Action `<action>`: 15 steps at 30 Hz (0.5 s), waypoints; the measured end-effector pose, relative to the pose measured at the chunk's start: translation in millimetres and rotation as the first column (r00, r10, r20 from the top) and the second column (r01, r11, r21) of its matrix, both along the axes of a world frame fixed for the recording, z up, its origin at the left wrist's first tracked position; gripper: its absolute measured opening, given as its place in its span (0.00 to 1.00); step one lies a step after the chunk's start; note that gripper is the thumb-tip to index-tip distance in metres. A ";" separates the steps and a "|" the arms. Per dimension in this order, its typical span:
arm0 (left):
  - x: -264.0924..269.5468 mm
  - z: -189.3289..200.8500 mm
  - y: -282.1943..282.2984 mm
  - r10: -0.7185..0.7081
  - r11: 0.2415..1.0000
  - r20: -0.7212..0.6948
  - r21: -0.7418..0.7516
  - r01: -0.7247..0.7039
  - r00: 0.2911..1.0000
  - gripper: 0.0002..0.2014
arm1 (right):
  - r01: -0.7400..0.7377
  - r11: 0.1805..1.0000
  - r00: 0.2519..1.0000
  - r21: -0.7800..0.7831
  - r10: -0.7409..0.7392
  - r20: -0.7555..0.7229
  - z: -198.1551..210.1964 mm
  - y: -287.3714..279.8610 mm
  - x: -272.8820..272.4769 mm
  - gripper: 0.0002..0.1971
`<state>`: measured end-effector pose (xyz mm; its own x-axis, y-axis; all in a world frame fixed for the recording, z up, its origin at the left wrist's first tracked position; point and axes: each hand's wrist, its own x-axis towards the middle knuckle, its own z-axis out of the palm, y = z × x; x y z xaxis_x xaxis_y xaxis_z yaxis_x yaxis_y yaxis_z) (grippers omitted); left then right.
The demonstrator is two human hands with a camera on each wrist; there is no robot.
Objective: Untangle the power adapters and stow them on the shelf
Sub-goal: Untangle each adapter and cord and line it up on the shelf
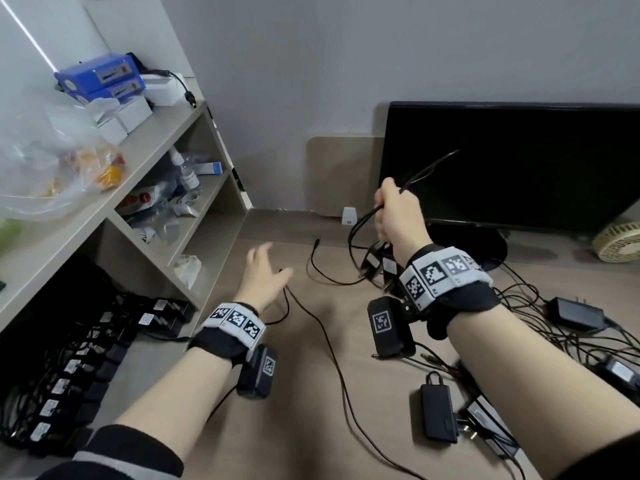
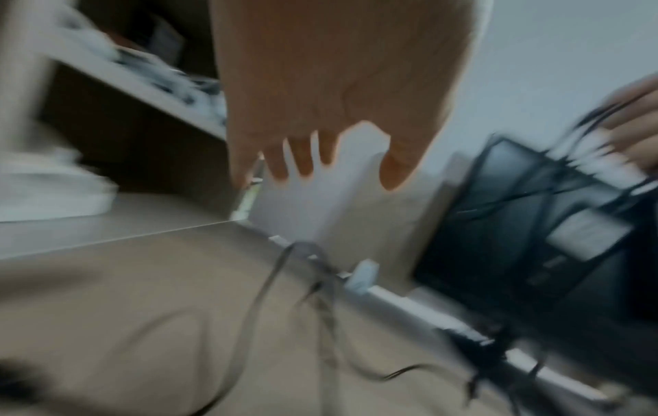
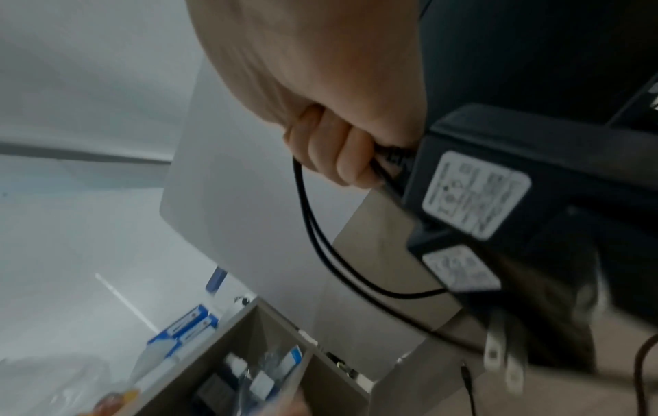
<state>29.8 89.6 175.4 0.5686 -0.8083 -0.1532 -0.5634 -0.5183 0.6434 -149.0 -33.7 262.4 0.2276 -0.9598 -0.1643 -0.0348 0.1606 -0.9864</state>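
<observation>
My right hand (image 1: 391,209) is raised above the desk and grips a bunch of black cords (image 1: 360,223). Two black power adapters (image 1: 379,263) with white labels hang from those cords just below the fist; in the right wrist view the adapters (image 3: 473,197) show their labels and plug prongs beside my curled fingers (image 3: 331,157). My left hand (image 1: 265,271) hovers over the desk with its fingers spread and holds nothing; the blurred left wrist view shows the left hand (image 2: 320,157) open above loose cords (image 2: 320,281). A row of stowed adapters (image 1: 79,368) lies on the bottom shelf.
A tangle of adapters and cords (image 1: 571,327) covers the desk at the right. A black adapter (image 1: 438,415) lies near the front. A monitor (image 1: 519,168) stands behind my right hand. The shelf unit (image 1: 194,202) at the left holds boxes, bottles and bags.
</observation>
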 end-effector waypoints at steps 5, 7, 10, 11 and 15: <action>-49.0 53.0 -27.8 -0.393 0.869 0.225 -0.226 0.440 0.892 0.37 | -0.167 0.986 0.985 -0.022 0.166 -0.035 -1.6 15.2 12.6 0.19; -53.8 55.1 -33.7 -0.477 0.859 -0.074 -0.253 0.446 0.876 0.26 | -0.198 0.979 0.980 -0.042 0.197 -0.022 0.3 17.5 16.4 0.19; -51.7 49.9 -35.0 -0.379 0.904 -0.308 -0.325 0.278 0.872 0.10 | -0.225 0.968 0.972 -0.111 0.215 -0.092 0.5 15.6 16.1 0.20; -46.1 46.2 -33.4 -0.355 0.915 -0.269 -0.297 0.273 0.896 0.13 | -0.226 0.966 0.971 -0.123 0.214 -0.104 0.6 14.6 14.4 0.20; -14.1 25.6 -19.9 -0.296 0.955 -0.263 -0.082 0.284 0.918 0.18 | -0.216 0.972 0.976 -0.096 0.213 -0.049 1.1 10.0 5.1 0.21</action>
<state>15.7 69.6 201.0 0.2506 -0.9404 -0.2300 -0.4874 -0.3279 0.8092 -143.8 -23.7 263.5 0.4254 -0.9013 -0.0822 -0.0953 0.0457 -0.9944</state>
